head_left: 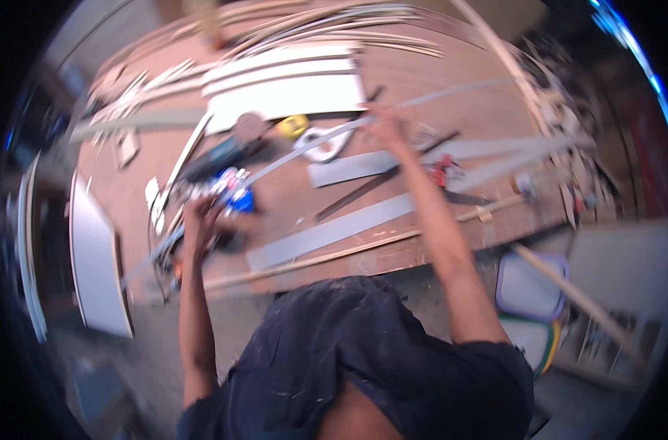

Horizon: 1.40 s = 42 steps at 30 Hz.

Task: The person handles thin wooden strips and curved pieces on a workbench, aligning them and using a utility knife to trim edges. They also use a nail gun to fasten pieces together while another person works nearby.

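Observation:
A long, thin grey strip (297, 152) runs slantwise over the workbench, from the near left up to the far right, bowing slightly. My left hand (200, 218) is closed round its nearer part, though motion blurs the fingers. Farther along, my right hand (384, 126) pinches the same strip with the arm stretched out. Beneath and beside the strip are a teal power tool with a brown disc (222, 156), a yellow tape measure (293, 126) and a white piece with a hole (321, 145). Close to my left hand lies a blue-and-white packet (239, 194), blurred.
Flat grey strips (334, 229) and a dark narrow bar (360, 193) lie across the brown workbench (275, 224). A red tool (444, 171) sits right of my right forearm. White panels (290, 88) and wooden strips (327, 23) fill the far side. Another panel (98, 253) leans at the left edge.

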Available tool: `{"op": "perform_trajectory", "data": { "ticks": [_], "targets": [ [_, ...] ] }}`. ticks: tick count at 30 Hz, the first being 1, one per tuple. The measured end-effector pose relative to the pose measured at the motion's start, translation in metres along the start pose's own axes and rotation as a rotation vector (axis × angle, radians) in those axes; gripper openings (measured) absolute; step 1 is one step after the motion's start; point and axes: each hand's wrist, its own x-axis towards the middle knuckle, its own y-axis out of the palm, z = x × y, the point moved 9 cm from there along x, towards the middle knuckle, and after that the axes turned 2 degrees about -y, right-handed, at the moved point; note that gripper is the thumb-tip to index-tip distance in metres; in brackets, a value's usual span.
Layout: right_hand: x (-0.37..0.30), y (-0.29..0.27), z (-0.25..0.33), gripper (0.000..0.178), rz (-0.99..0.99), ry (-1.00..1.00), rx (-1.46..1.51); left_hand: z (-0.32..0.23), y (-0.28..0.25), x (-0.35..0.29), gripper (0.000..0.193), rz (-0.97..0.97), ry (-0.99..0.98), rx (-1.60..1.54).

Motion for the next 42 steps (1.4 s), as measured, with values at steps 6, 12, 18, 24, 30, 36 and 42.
{"op": "perform_trajectory", "data": {
  "ticks": [6, 12, 18, 24, 30, 36, 42],
  "targets": [
    [-0.015, 0.083, -0.024, 0.050, 0.209, 0.254, -0.191, 0.032, 0.020, 0.012, 0.069, 0.030, 0.089, 0.032],
    [-0.071, 0.041, -0.002, 0.064, -0.189, 0.255, -0.204, 0.024, 0.025, 0.015, 0.079, 0.094, 0.065, -0.009],
    [-0.236, -0.030, -0.007, 0.049, -0.371, 0.549, -0.146, 0.023, 0.032, 0.012, 0.079, 0.007, 0.222, 0.152],
    [-0.386, -0.104, -0.049, 0.065, -0.743, 0.912, -0.146, -0.004, 0.053, -0.011, 0.078, -0.291, 0.290, 0.621],
    [-0.387, -0.137, -0.096, 0.078, -0.552, 0.813, -0.331, -0.036, 0.149, -0.027, 0.066, -0.195, 0.308, 0.181],
    [-0.352, -0.147, -0.145, 0.038, -0.248, 0.595, -0.529, -0.145, 0.288, -0.118, 0.073, 0.428, 0.293, 0.193],
    [-0.346, -0.149, -0.167, 0.018, -0.142, 0.273, -0.368, -0.151, 0.296, -0.139, 0.086, 0.191, 0.149, 0.086]
  ]
}}
